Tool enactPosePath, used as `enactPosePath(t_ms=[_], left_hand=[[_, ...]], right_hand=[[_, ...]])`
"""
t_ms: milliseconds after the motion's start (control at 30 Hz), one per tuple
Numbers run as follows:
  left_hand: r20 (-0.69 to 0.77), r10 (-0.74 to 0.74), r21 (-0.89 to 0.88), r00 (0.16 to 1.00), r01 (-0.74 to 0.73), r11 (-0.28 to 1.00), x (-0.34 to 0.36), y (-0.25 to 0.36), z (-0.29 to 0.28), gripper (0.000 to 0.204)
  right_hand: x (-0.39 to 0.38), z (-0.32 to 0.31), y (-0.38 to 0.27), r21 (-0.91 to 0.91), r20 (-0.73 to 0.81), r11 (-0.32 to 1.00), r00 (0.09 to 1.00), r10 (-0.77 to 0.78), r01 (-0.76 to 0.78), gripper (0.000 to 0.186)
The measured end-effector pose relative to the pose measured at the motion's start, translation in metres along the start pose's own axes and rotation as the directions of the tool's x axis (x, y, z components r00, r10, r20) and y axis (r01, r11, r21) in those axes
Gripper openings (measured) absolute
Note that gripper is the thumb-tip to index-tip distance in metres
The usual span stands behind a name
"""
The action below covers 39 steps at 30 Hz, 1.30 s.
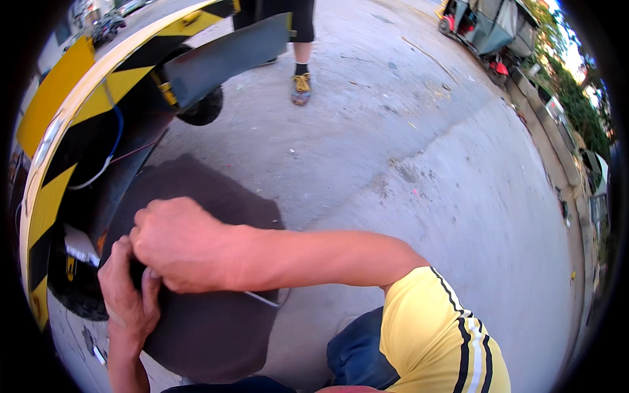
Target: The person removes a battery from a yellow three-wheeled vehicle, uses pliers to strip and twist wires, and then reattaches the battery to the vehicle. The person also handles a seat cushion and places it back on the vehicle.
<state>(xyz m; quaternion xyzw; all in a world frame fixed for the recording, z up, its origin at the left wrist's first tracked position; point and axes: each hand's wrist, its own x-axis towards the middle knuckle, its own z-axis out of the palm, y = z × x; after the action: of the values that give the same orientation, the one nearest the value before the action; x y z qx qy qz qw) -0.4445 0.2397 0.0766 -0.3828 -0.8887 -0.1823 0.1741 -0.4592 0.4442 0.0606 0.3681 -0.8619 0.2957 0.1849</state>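
My right hand [182, 237] is closed in a fist at the left, knuckles up, with its forearm reaching across from the right. What its fingers hold is hidden from above. Just below and touching it, my left hand [130, 291] has its fingers and thumb curled round something I cannot make out. A thin metal rod [262, 299] shows from under my right forearm; whether a hand grips it is hidden. Both hands are beside a low vehicle frame with a yellow-and-black striped rail [98, 105]. Under them spreads a dark brown patch [216, 334], perhaps wet ground.
A grey metal plate [229, 59] juts from the frame above a black wheel [203, 108]. Another tyre [78, 295] is near my left hand. A blue cable [120, 128] hangs inside. Someone's shoe [301, 90] stands ahead. A covered three-wheeler [491, 29] is parked far right.
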Motion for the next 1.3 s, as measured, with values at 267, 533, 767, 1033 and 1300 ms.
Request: enactPosePath(t_ms=[267,533,767,1033,1300], left_hand=[[0.083,-0.149,-0.246,0.985,0.166,0.955,-0.015,0.0,-0.002,0.025],[0.048,-0.046,-0.018,0.998,0.047,0.999,-0.005,-0.001,0.01,0.038],[0.055,-0.137,0.04,0.989,0.135,0.99,-0.011,-0.004,0.03,0.041],[0.08,-0.178,0.134,0.981,0.167,0.977,-0.007,0.001,0.028,0.042],[0.1,-0.226,0.208,0.969,0.202,0.957,-0.002,0.007,0.021,0.043]], right_hand=[[-0.013,-0.028,0.027,0.533,0.103,0.845,0.988,-0.117,0.045,0.025],[-0.038,-0.028,0.031,0.544,-0.153,0.836,0.988,0.008,0.077,0.026],[-0.051,-0.01,0.018,0.106,-0.389,0.992,0.916,0.102,-0.065,0.03],[-0.064,-0.032,0.02,0.213,-0.27,0.977,0.961,0.066,-0.008,0.032],[-0.07,-0.032,0.027,0.209,-0.27,0.978,0.961,0.067,-0.01,0.033]])
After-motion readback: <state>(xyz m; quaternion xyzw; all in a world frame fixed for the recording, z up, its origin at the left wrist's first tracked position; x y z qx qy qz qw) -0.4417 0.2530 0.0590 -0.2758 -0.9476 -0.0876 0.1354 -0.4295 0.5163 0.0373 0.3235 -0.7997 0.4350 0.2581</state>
